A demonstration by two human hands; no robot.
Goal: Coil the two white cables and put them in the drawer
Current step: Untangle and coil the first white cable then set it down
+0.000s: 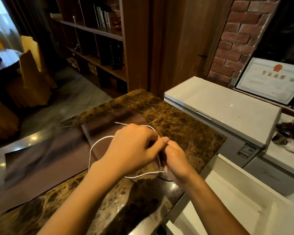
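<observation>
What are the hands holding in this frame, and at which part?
Both hands grip one white cable where its strands gather between them: the left hand from above, the right hand beside it. The loop and plug end hang free.

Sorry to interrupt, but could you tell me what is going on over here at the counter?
A person is working a white cable over the marble counter. The left hand and right hand meet on it, pinching it where they touch, while a loose loop hangs out to the left above a brown mat. The coil is not finished. Only one cable is clearly visible, and nothing has been put away yet.
</observation>
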